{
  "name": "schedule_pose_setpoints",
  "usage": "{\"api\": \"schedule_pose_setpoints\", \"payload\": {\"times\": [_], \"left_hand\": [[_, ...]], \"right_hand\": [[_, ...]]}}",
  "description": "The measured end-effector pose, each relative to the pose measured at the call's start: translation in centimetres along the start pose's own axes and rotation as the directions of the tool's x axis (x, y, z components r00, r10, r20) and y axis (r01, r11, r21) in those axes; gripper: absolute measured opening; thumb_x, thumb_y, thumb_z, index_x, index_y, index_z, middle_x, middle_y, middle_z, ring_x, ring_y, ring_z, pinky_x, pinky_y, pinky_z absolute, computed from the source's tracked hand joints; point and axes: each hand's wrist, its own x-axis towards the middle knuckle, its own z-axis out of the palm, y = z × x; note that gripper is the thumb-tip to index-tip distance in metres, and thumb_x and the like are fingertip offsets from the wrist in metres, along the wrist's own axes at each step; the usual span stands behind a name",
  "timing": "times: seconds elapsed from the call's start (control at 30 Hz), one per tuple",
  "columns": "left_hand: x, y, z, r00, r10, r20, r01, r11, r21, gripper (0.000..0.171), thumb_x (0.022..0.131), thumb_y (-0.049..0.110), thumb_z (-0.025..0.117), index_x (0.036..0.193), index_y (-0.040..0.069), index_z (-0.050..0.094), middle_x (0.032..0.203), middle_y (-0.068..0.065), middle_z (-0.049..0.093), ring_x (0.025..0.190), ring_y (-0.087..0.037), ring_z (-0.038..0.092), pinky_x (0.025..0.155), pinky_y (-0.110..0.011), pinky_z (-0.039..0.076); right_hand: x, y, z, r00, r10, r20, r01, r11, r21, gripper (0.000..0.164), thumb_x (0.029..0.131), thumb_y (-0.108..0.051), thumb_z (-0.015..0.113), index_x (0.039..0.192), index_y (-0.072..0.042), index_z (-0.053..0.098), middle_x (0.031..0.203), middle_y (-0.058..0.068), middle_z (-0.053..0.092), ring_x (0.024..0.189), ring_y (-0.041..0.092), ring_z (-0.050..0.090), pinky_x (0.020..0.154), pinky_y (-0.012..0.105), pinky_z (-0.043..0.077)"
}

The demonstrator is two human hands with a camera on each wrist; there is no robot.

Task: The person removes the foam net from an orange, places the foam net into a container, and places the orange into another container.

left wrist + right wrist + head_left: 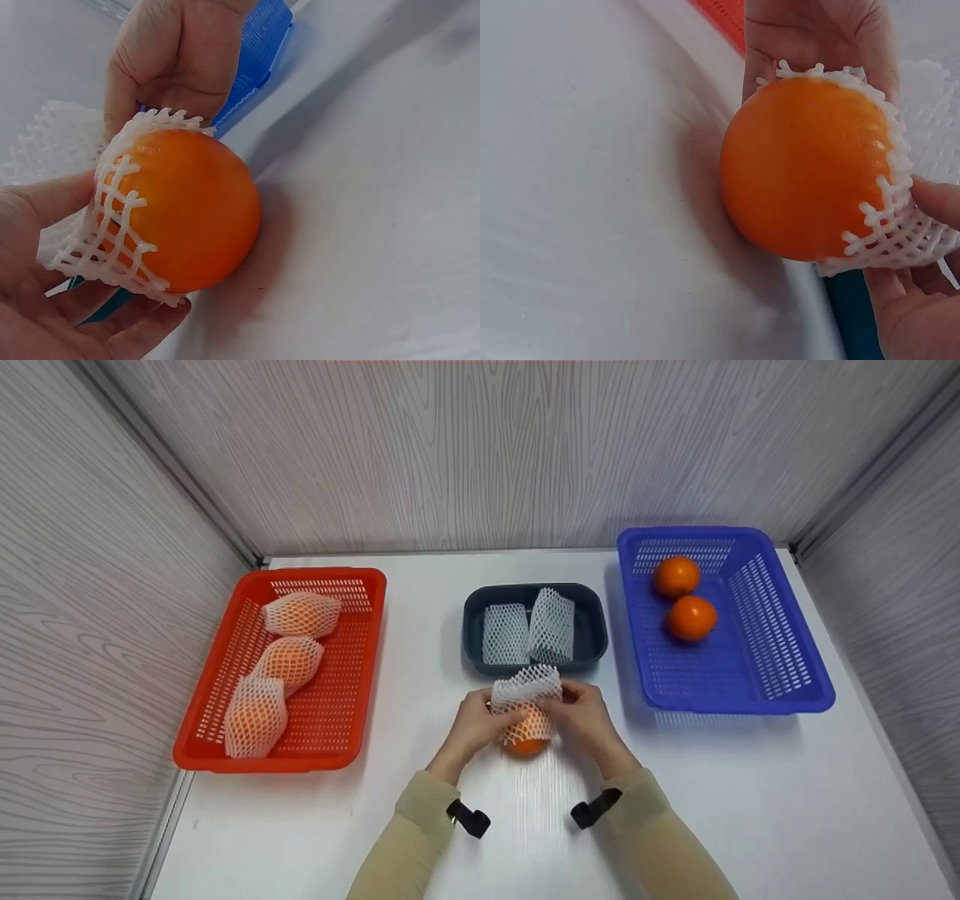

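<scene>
The left hand (480,721) and right hand (589,716) both pinch the white net (527,690) around the orange (527,747), which sits partly inside, between them, near the dark box (472,631), and it might slip out bare end first if their grip loosens or the net rips.

dressed in tan and black

a person's left sleeve (403,847) and right sleeve (671,847) are pale tan with broad cuffs (426,801). a left wrist device (468,817) and right wrist device (596,808), both small and black, have blocky ends. the left hand (477,724) and right hand (587,720) are bare.
</scene>
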Motion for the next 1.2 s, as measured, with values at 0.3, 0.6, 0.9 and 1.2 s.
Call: {"api": "schedule_pose_setpoints", "payload": {"times": [0.3, 0.6, 0.9, 1.2], "left_hand": [[0.1, -0.3, 0.5, 0.998, 0.008, -0.059, -0.005, 0.999, 0.051, 0.036, 0.082, 0.011, 0.076, 0.114, -0.003, 0.066, 0.107, -0.009, 0.069, 0.095, -0.019, 0.063, 0.09, -0.038, 0.051], [0.1, -0.3, 0.5, 0.998, -0.011, -0.068, 0.015, 0.997, 0.07, 0.037, 0.084, 0.012, 0.075, 0.116, -0.004, 0.064, 0.108, -0.011, 0.068, 0.097, -0.021, 0.063, 0.09, -0.038, 0.051], [0.0, 0.3, -0.9, 0.993, -0.018, -0.12, 0.02, 1.0, 0.02, 0.041, 0.088, 0.015, 0.073, 0.122, -0.004, 0.06, 0.112, -0.012, 0.066, 0.101, -0.023, 0.062, 0.092, -0.039, 0.05], [0.5, 2.6, -3.9, 0.977, 0.099, -0.188, -0.101, 0.995, -0.001, 0.035, 0.093, 0.018, 0.068, 0.122, -0.001, 0.06, 0.109, -0.01, 0.068, 0.092, -0.02, 0.066, 0.079, -0.034, 0.055]], "right_hand": [[-1.7, 0.4, -1.0, 0.971, 0.025, 0.237, -0.01, 0.998, -0.065, 0.081, 0.076, -0.012, 0.084, 0.146, -0.006, 0.044, 0.136, 0.015, 0.052, 0.121, 0.032, 0.051, 0.103, 0.043, 0.041], [-2.9, 1.0, -0.6, 0.962, 0.014, 0.273, 0.063, 0.961, -0.27, 0.091, 0.07, -0.011, 0.088, 0.146, 0.0, 0.038, 0.137, 0.016, 0.051, 0.119, 0.032, 0.049, 0.108, 0.052, 0.032], [-2.6, 0.8, -0.7, 0.956, 0.076, 0.284, 0.006, 0.96, -0.278, 0.087, 0.069, -0.02, 0.088, 0.143, -0.007, 0.044, 0.124, 0.011, 0.059, 0.103, 0.026, 0.056, 0.096, 0.045, 0.045], [-2.5, 1.0, -0.5, 0.952, 0.073, 0.299, 0.008, 0.965, -0.261, 0.075, 0.071, -0.012, 0.085, 0.137, -0.004, 0.051, 0.126, 0.013, 0.058, 0.109, 0.029, 0.055, 0.099, 0.049, 0.042]]}}
